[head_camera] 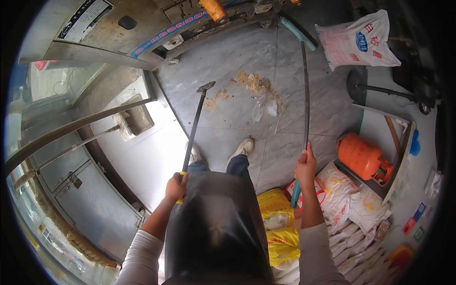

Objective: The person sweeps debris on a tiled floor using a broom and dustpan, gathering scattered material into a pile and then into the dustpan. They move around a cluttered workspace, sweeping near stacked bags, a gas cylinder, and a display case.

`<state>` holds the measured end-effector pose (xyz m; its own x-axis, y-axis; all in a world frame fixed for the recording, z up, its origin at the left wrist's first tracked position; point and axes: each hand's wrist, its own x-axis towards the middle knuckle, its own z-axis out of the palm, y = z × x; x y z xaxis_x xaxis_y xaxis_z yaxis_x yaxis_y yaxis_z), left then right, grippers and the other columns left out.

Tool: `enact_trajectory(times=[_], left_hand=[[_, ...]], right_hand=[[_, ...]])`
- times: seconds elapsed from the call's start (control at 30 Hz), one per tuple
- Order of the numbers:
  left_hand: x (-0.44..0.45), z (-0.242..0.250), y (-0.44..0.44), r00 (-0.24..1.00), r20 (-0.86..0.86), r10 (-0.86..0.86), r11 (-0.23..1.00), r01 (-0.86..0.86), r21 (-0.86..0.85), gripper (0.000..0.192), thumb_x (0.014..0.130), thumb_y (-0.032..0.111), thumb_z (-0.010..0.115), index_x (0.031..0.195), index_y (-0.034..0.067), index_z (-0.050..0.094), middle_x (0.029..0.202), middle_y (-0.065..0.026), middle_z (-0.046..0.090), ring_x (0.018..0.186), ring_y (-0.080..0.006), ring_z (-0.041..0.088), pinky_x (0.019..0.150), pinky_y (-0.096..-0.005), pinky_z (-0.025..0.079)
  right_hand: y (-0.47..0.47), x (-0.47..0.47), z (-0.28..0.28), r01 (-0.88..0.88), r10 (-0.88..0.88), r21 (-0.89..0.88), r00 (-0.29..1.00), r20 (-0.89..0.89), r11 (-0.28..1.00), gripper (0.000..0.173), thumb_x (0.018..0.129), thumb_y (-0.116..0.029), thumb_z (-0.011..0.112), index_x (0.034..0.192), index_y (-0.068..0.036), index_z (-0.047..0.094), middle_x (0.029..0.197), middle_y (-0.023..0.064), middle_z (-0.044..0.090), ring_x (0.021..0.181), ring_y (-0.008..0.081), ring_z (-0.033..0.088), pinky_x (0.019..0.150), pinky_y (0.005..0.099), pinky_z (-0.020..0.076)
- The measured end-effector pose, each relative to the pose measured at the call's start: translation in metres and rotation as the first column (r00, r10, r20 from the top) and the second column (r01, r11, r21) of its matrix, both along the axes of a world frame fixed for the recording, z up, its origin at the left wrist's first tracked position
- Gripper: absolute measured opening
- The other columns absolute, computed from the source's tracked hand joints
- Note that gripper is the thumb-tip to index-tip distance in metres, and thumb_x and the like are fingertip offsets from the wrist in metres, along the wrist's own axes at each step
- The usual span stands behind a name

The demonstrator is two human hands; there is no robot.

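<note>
My left hand (176, 188) is closed around the yellow-banded grip of a long black-shafted tool (194, 129). Its small, worn head points away from me over the grey floor; whether it touches cannot be told. In my right hand (305, 167) is a broom (305, 89), held by its shaft above the teal handle end. The teal broom head (295, 31) with dark bristles lies at the far side, beside a white printed sack (359, 41). Between the two tools, a heap of yellowish crumbs and dirt (259, 83) lies with clear plastic scraps (271, 107) on the tiles.
An orange gas cylinder (363, 155) lies on its side at the right. Filled white sacks (336, 188) and yellow bags (283, 245) are piled near my right arm. A metal machine (142, 21) stands far left, above a stained basin (137, 117). A padlocked cabinet (96, 203) is at left.
</note>
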<state>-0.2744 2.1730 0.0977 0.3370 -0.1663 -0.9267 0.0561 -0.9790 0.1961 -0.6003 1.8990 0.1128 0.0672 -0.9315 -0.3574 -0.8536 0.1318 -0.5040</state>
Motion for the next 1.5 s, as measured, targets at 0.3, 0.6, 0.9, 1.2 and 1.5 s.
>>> enact_trajectory(times=[0.3, 0.6, 0.9, 1.2, 1.5], left_hand=[[-0.008, -0.006, 0.029, 0.998, 0.023, -0.052, 0.999, 0.051, 0.013, 0.044, 0.088, 0.041, 0.049, 0.086, -0.003, 0.052, 0.056, -0.0123, 0.058, 0.047, -0.0228, 0.06, 0.051, -0.0327, 0.048], [-0.002, -0.001, 0.044, 0.995, 0.071, -0.075, 0.997, 0.077, -0.023, 0.045, 0.088, 0.043, 0.047, 0.084, -0.002, 0.052, 0.058, -0.0135, 0.059, 0.049, -0.0243, 0.061, 0.057, -0.0341, 0.05], [-0.003, 0.0, 0.066, 0.995, 0.096, -0.001, 0.999, 0.004, -0.033, 0.045, 0.086, 0.044, 0.05, 0.084, -0.001, 0.053, 0.062, -0.015, 0.06, 0.05, -0.0246, 0.061, 0.059, -0.0355, 0.05], [-0.01, 0.031, 0.09, 0.991, 0.127, 0.041, 0.999, -0.042, 0.006, 0.049, 0.085, 0.047, 0.05, 0.093, -0.001, 0.054, 0.071, -0.0175, 0.063, 0.062, -0.0276, 0.063, 0.066, -0.038, 0.049], [-0.022, 0.058, 0.12, 0.991, 0.133, 0.017, 1.0, -0.019, 0.008, 0.048, 0.083, 0.047, 0.05, 0.1, 0.002, 0.054, 0.094, -0.0183, 0.062, 0.091, -0.0336, 0.059, 0.077, -0.042, 0.047]], right_hand=[[0.004, 0.042, 0.038, -0.375, 0.36, 0.007, 0.884, -0.298, 0.927, 0.045, 0.092, -0.02, 0.042, 0.135, -0.014, 0.033, 0.062, 0.0207, 0.055, 0.054, 0.035, 0.055, 0.05, 0.0416, 0.0433], [0.034, 0.044, 0.09, -0.496, 0.532, 0.192, 0.8, -0.278, 0.847, 0.046, 0.088, -0.013, 0.046, 0.133, -0.012, 0.035, 0.061, 0.0207, 0.055, 0.057, 0.0386, 0.056, 0.05, 0.0441, 0.0425], [0.021, -0.011, 0.136, -0.59, 0.623, 0.207, 0.71, -0.327, 0.781, 0.044, 0.091, -0.017, 0.044, 0.134, -0.013, 0.035, 0.063, 0.0234, 0.054, 0.056, 0.0402, 0.054, 0.049, 0.0435, 0.0413], [-0.041, 0.039, -0.005, -0.37, 0.398, 0.291, 0.917, -0.04, 0.882, 0.042, 0.091, -0.009, 0.041, 0.133, -0.013, 0.037, 0.056, 0.0036, 0.043, 0.038, 0.015, 0.042, 0.034, 0.032, 0.0352], [-0.035, 0.173, -0.176, -0.298, 0.233, 0.579, 0.954, 0.187, 0.758, 0.014, 0.091, -0.017, 0.03, 0.086, -0.017, 0.044, 0.046, 0.0031, 0.033, 0.03, 0.0172, 0.034, 0.027, 0.0326, 0.0273]])
